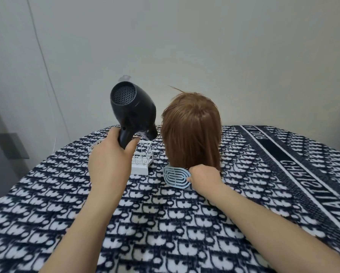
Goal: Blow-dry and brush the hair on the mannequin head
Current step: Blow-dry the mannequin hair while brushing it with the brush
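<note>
A mannequin head (190, 129) with straight auburn hair stands on the table, its back toward me. My left hand (110, 160) grips the handle of a black hair dryer (131, 109), held up just left of the head with its nozzle angled down toward the hair. My right hand (203, 179) grips a light blue vented brush (176, 176) at the lower ends of the hair, near the table surface. The brush's bristles face away from me and are hidden.
A navy and white patterned blanket (165, 223) covers the table. A white wire rack (142, 157) stands behind my left hand, beside the head. A pale wall lies behind, with a thin white cord (45, 62) running down on the left.
</note>
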Demonstrator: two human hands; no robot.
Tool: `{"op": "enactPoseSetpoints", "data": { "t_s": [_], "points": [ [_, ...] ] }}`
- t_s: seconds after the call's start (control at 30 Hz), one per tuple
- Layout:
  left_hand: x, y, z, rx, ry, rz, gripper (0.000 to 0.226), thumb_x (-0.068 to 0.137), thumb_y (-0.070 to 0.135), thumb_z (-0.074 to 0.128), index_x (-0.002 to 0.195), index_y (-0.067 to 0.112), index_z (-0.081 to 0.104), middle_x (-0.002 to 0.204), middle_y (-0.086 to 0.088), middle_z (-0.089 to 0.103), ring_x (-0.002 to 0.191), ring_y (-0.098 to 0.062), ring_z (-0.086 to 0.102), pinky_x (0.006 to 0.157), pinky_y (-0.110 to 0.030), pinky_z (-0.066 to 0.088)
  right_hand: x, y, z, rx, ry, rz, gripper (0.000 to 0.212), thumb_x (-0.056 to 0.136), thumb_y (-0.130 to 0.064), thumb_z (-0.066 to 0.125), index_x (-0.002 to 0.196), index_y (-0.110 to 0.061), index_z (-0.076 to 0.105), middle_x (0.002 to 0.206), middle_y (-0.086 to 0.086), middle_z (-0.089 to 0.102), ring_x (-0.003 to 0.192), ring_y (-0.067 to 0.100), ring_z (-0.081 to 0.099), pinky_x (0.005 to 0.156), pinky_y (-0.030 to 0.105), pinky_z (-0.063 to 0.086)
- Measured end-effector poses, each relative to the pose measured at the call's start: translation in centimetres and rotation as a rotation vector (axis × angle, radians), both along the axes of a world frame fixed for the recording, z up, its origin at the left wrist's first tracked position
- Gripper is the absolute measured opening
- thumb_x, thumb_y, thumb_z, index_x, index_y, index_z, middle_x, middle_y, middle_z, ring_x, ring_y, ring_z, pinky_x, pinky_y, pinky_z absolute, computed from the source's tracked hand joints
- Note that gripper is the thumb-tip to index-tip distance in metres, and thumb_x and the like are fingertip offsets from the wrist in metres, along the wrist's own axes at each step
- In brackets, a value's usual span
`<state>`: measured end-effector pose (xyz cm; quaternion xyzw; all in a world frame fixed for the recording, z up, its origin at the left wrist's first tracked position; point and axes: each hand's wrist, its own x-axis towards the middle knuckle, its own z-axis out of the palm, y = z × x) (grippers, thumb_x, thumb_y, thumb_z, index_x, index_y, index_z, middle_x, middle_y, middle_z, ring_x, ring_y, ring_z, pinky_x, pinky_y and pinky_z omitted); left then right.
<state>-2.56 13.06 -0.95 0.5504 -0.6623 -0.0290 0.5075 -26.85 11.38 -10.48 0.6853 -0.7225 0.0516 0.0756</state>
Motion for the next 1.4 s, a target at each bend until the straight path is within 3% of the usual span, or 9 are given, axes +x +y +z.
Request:
{"op": "enactPoseSetpoints", "data": {
  "t_s": [0.13,0.3,0.37,0.57,0.67,0.8,1.0,1.27,1.4],
  "points": [
    [-0.4,0.0,-0.2,0.000,0.027,-0.027,0.024,0.095,0.044,0.067,0.092,0.024,0.054,0.062,0.008,0.054,0.063,-0.027,0.056,0.054,-0.036,0.033,0.2,0.6,-0.4,-0.109,0.142,0.117,0.018,0.099,-0.034,0.049,0.094,-0.017,0.057,0.087,0.000,0.062,0.078,0.023,0.063,0.053,0.029,0.036],
    [-0.3,0.0,0.0,0.100,0.142,-0.090,0.027,0.094,0.046,0.067,0.092,0.021,0.058,0.069,-0.001,0.064,0.069,-0.032,0.065,0.065,-0.045,0.051,0.5,2.1,-1.6,-0.448,0.286,0.343,0.026,0.071,-0.030,0.082,0.063,-0.020,0.059,0.055,-0.004,0.051,0.045,0.017,0.051,0.036,0.023,0.034],
    [0.0,0.1,0.0,0.062,0.030,-0.007,0.025,0.095,0.046,0.066,0.093,0.023,0.056,0.066,0.004,0.059,0.067,-0.029,0.061,0.059,-0.039,0.042,0.8,2.4,-1.9,-0.488,0.265,0.378,0.027,0.072,-0.033,0.081,0.063,-0.019,0.059,0.055,-0.004,0.050,0.046,0.017,0.051,0.034,0.023,0.036],
    [0.5,0.5,0.6,0.206,0.322,-0.247,0.018,0.093,0.042,0.072,0.087,0.027,0.063,0.063,0.004,0.067,0.042,-0.003,0.057,0.050,-0.025,0.046,0.9,3.2,-0.9,-0.581,0.111,0.358,0.023,0.083,-0.037,0.068,0.071,-0.019,0.061,0.062,-0.005,0.053,0.052,0.016,0.054,0.036,0.027,0.038],
    [0.2,1.1,1.2,0.215,0.372,-0.288,0.020,0.092,0.044,0.072,0.087,0.026,0.064,0.057,0.007,0.065,0.041,-0.009,0.056,0.053,-0.032,0.047,0.3,3.6,-0.2,-0.623,0.027,0.303,0.022,0.088,-0.039,0.059,0.076,-0.020,0.062,0.066,-0.006,0.056,0.056,0.015,0.057,0.040,0.030,0.042],
    [-0.9,1.8,2.0,0.104,0.197,-0.203,0.024,0.092,0.050,0.068,0.090,0.027,0.061,0.070,0.001,0.069,0.062,-0.024,0.068,0.066,-0.047,0.057,-1.3,4.5,0.4,-0.665,-0.041,0.253,0.022,0.087,-0.037,0.061,0.072,-0.020,0.058,0.062,-0.007,0.054,0.054,0.013,0.055,0.038,0.029,0.038],
    [-3.1,2.6,2.7,0.055,0.141,-0.218,0.026,0.091,0.049,0.068,0.088,0.026,0.057,0.069,0.000,0.065,0.067,-0.030,0.066,0.063,-0.045,0.053,-4.1,5.7,0.8,-0.689,-0.085,0.177,0.020,0.086,-0.037,0.064,0.075,-0.022,0.058,0.061,-0.008,0.053,0.050,0.013,0.053,0.037,0.028,0.037],
    [-4.3,2.7,2.9,0.094,0.165,-0.250,0.027,0.092,0.049,0.068,0.087,0.024,0.058,0.071,-0.005,0.068,0.062,-0.027,0.067,0.064,-0.050,0.056,-7.7,7.1,0.9,-0.785,-0.588,-0.008,0.025,0.097,-0.037,0.051,0.074,-0.028,0.048,0.056,-0.007,0.048,0.044,0.010,0.045,0.038,0.025,0.030],
    [-5.0,2.9,2.8,0.067,0.096,-0.223,0.028,0.091,0.051,0.066,0.088,0.025,0.057,0.071,0.000,0.066,0.068,-0.029,0.065,0.060,-0.045,0.051,-8.6,6.5,1.7,-0.760,-0.819,-0.136,0.034,0.096,-0.039,0.050,0.065,-0.024,0.049,0.056,0.000,0.056,0.049,0.019,0.053,0.048,0.037,0.042]
  ]
}}
